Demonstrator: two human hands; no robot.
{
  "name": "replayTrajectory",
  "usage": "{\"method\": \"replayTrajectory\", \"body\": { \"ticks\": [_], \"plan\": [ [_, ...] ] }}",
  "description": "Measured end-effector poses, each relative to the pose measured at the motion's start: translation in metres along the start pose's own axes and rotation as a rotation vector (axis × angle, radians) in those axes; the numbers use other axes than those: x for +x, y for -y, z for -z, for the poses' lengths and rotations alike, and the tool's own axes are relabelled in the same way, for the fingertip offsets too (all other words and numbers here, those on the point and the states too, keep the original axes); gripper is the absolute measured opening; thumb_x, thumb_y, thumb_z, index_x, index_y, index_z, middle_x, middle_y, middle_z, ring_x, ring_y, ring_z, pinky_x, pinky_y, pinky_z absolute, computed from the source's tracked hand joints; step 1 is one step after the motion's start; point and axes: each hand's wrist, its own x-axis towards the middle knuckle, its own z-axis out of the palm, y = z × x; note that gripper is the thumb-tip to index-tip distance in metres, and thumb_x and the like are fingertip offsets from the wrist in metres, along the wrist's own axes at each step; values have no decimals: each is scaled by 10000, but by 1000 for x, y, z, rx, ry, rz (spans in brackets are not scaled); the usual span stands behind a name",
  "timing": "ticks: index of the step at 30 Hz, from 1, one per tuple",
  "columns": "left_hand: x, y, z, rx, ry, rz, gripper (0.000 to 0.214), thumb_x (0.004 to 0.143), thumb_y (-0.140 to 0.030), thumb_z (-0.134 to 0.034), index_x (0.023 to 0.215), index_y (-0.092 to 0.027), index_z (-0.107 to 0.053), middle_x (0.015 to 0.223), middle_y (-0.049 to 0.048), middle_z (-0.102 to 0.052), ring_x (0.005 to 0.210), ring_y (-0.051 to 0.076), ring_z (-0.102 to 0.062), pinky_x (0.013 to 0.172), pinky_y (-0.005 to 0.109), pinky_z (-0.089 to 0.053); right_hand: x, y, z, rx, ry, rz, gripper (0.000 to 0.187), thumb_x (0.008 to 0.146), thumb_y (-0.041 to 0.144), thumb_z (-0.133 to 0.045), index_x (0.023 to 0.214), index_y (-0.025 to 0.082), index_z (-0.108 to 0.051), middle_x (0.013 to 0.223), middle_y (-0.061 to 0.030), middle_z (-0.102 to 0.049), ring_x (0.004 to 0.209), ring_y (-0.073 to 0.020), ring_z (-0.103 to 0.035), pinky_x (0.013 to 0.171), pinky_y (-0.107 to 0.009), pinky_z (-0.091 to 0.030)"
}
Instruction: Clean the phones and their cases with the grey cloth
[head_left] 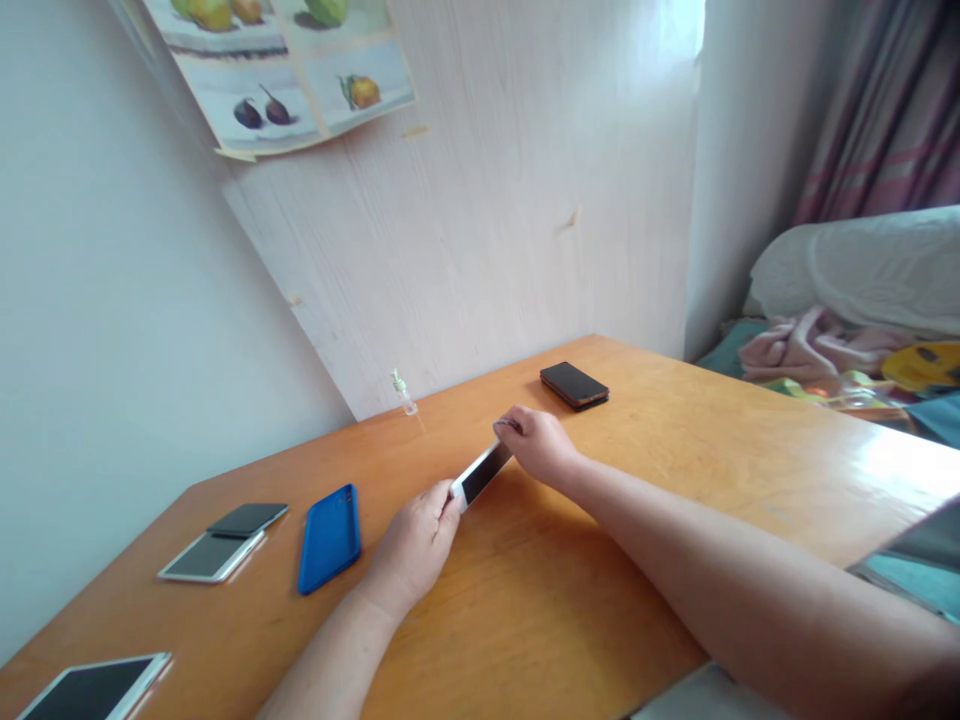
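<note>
A white-framed phone [486,473] with a dark screen is held tilted above the table, between my two hands. My left hand [418,540] is closed round its near end, thumb along the edge. At the far end, the fingers of my right hand [541,446] are closed on the phone and cover that corner. A small greyish edge shows at the right fingertips; what it belongs to I cannot make out. Left of my left hand lies a blue phone case [330,538], its hollow side up.
On the wooden table [525,610], a dark phone [251,519] overlaps a white tablet [208,559]. Another white tablet [97,688] lies near left. Behind my hands are a small clear pump bottle [406,395] and stacked black phones [574,383]. Bedding [817,345] is at right.
</note>
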Motion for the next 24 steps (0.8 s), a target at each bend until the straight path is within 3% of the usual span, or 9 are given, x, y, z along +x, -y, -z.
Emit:
{"method": "replayTrajectory", "body": {
  "ticks": [4,6,11,14,16,21,24],
  "plan": [
    [0,1,-1,-98,-2,-12,199,965,-326,-381,943,-226,-551,899,55,-684,838,197,-644,717,270,-426,-33,27,-22,116,235,216,192,894,359,-536,902,243,-689,782,-4,-702,719,-147,-616,630,-226,-389],
    [0,1,-1,-122,-1,-16,192,968,-318,-381,961,-225,-548,923,56,-684,866,195,-645,734,270,-426,-38,32,-25,130,283,253,185,890,361,-540,905,252,-688,783,1,-702,713,-145,-618,622,-223,-388],
    [0,0,0,-15,8,17,227,982,-353,-354,895,-233,-527,809,15,-641,755,176,-606,669,265,-382,0,3,-3,-3,58,18,264,879,398,-523,750,210,-655,682,-19,-656,659,-151,-581,591,-239,-362],
    [0,0,0,-10,7,12,225,984,-362,-351,912,-234,-521,817,10,-637,764,173,-605,683,263,-382,14,-10,8,-53,-40,-84,271,876,404,-524,759,200,-658,684,-30,-656,678,-160,-583,598,-245,-358],
    [0,1,0,-12,4,23,226,983,-367,-354,910,-234,-521,807,12,-638,755,176,-607,676,265,-381,6,-5,3,-42,-15,-33,260,886,399,-514,797,208,-666,709,-27,-667,691,-159,-589,607,-243,-360],
    [0,2,-1,-111,5,-6,211,976,-342,-367,942,-227,-541,884,47,-677,817,197,-636,697,268,-406,-33,27,-24,90,247,260,227,911,388,-497,905,250,-677,774,4,-697,709,-138,-611,614,-219,-367],
    [0,2,-1,-102,-4,4,211,974,-345,-371,936,-228,-543,862,39,-672,803,194,-633,689,265,-402,-29,25,-21,70,247,250,234,908,395,-496,884,246,-674,774,2,-693,710,-139,-606,607,-221,-359]
  ]
}}
